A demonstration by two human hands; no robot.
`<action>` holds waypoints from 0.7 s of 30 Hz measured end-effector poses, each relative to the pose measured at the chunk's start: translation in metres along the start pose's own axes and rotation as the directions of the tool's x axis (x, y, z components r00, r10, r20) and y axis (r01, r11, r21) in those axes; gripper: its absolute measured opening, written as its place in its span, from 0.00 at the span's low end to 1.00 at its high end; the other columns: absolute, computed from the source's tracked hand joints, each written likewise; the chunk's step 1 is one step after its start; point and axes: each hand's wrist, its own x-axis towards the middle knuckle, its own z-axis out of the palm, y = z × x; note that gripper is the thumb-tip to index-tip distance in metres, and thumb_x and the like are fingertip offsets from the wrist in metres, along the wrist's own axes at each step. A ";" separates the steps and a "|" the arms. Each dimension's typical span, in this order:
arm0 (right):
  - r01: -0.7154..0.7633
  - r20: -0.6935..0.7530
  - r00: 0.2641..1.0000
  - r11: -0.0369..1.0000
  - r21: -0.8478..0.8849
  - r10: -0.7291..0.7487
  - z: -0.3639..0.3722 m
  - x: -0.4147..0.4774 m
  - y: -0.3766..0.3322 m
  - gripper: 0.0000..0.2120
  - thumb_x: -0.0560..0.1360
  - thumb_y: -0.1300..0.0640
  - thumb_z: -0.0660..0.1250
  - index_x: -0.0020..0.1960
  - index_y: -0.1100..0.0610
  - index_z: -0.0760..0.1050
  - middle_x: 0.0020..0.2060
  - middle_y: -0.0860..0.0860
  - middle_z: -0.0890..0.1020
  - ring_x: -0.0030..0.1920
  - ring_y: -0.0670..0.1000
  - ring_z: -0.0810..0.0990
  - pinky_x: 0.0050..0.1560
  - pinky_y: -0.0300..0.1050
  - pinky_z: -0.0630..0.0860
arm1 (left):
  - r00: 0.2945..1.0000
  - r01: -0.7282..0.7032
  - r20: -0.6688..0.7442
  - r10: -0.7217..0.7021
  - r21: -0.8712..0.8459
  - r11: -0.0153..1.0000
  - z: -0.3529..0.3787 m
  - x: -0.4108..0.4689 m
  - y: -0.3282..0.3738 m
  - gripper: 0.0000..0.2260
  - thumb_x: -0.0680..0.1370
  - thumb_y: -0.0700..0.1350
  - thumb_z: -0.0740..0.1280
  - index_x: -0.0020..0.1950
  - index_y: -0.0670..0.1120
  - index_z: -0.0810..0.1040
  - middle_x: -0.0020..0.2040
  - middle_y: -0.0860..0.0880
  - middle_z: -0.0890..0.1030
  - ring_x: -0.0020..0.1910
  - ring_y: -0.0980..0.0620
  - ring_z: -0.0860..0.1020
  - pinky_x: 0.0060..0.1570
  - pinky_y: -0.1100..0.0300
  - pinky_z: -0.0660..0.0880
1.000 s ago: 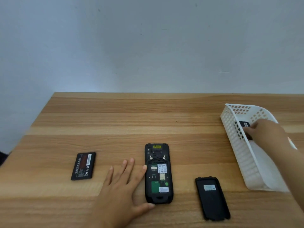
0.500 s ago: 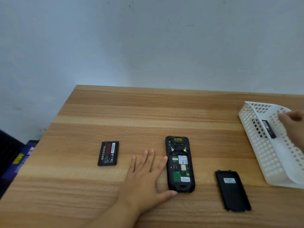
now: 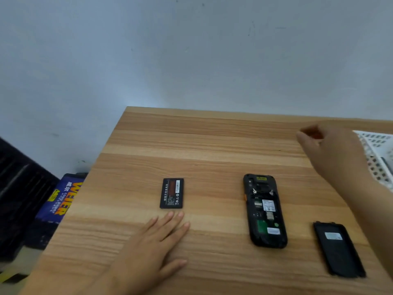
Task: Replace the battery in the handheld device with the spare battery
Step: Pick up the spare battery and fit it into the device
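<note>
The black handheld device (image 3: 264,210) lies face down on the wooden table (image 3: 212,145), its back off and the battery bay bare. Its black back cover (image 3: 338,249) lies to its right. A black battery with a red label (image 3: 171,193) lies to the left of the device. My left hand (image 3: 153,245) rests flat on the table just below that battery, fingers spread, holding nothing. My right hand (image 3: 336,154) hovers above the table, left of the white basket (image 3: 380,145). It pinches a small dark, blurred object, apparently the spare battery (image 3: 311,133).
The white perforated basket is cut off by the right edge, with a dark streak inside it. The table's left edge runs diagonally; beyond it stand a blue copy-paper box (image 3: 61,196) and dark items on the floor. A plain wall rises behind the table.
The view swung left. My left hand slid away from the device toward the lying battery. My right hand left the basket and moved up and left with the dark object.
</note>
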 end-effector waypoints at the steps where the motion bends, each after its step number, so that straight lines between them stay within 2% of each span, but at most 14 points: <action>1: 0.014 0.054 0.998 1.000 -0.005 -0.014 0.013 -0.002 -0.009 0.14 0.77 0.51 0.62 0.57 0.58 0.77 0.53 0.55 0.82 0.55 0.55 0.78 0.51 0.44 0.68 | 1.000 -0.005 -0.023 0.005 0.015 1.000 -0.001 -0.006 -0.010 0.29 0.79 0.66 0.48 0.73 0.51 0.63 0.72 0.49 0.66 0.70 0.52 0.61 0.66 0.57 0.55; 4: 0.048 0.230 0.971 0.996 0.078 -0.065 0.052 -0.014 -0.043 0.15 0.76 0.50 0.63 0.59 0.56 0.76 0.56 0.52 0.80 0.57 0.52 0.77 0.54 0.43 0.69 | 0.999 -0.021 -0.034 0.022 0.036 0.999 -0.002 -0.023 -0.038 0.28 0.79 0.65 0.50 0.73 0.53 0.64 0.73 0.50 0.65 0.71 0.52 0.61 0.66 0.56 0.57; 6: 0.089 0.357 0.925 0.987 0.136 -0.132 0.080 -0.022 -0.065 0.17 0.75 0.50 0.65 0.61 0.55 0.74 0.59 0.51 0.79 0.59 0.50 0.76 0.58 0.43 0.70 | 0.997 -0.018 -0.068 0.021 0.039 0.999 -0.002 -0.031 -0.057 0.27 0.78 0.65 0.52 0.74 0.54 0.63 0.73 0.51 0.64 0.71 0.52 0.60 0.66 0.55 0.57; 10: 0.195 0.588 0.758 0.958 0.209 -0.282 0.122 -0.044 -0.102 0.27 0.73 0.46 0.67 0.69 0.52 0.66 0.67 0.48 0.72 0.67 0.48 0.69 0.67 0.43 0.64 | 0.980 0.142 -0.133 -0.147 -0.046 0.989 -0.002 -0.037 -0.069 0.29 0.77 0.67 0.51 0.75 0.56 0.60 0.74 0.52 0.61 0.72 0.51 0.59 0.67 0.56 0.54; 14: 0.253 0.723 0.597 0.936 0.243 -0.349 0.146 -0.060 -0.111 0.42 0.67 0.46 0.73 0.74 0.51 0.55 0.73 0.48 0.64 0.72 0.49 0.61 0.69 0.41 0.58 | 0.942 0.292 -0.159 -0.294 -0.038 0.956 0.004 -0.034 -0.068 0.36 0.75 0.70 0.51 0.76 0.49 0.58 0.75 0.48 0.58 0.73 0.51 0.54 0.67 0.54 0.53; 17: 0.232 0.721 0.608 0.943 0.240 -0.333 0.157 -0.066 -0.107 0.49 0.65 0.46 0.75 0.75 0.51 0.49 0.75 0.48 0.58 0.74 0.49 0.57 0.71 0.41 0.55 | 0.934 0.320 -0.162 -0.318 -0.016 0.947 0.007 -0.034 -0.070 0.38 0.75 0.71 0.50 0.76 0.45 0.58 0.75 0.46 0.58 0.74 0.49 0.54 0.66 0.54 0.54; 21: 0.223 0.694 0.644 0.947 0.232 -0.322 0.165 -0.070 -0.102 0.49 0.65 0.45 0.75 0.76 0.48 0.48 0.75 0.47 0.57 0.75 0.47 0.55 0.73 0.41 0.54 | 0.940 0.307 -0.160 -0.302 0.002 0.952 0.009 -0.034 -0.071 0.38 0.75 0.70 0.50 0.75 0.44 0.60 0.75 0.45 0.60 0.73 0.49 0.56 0.66 0.55 0.53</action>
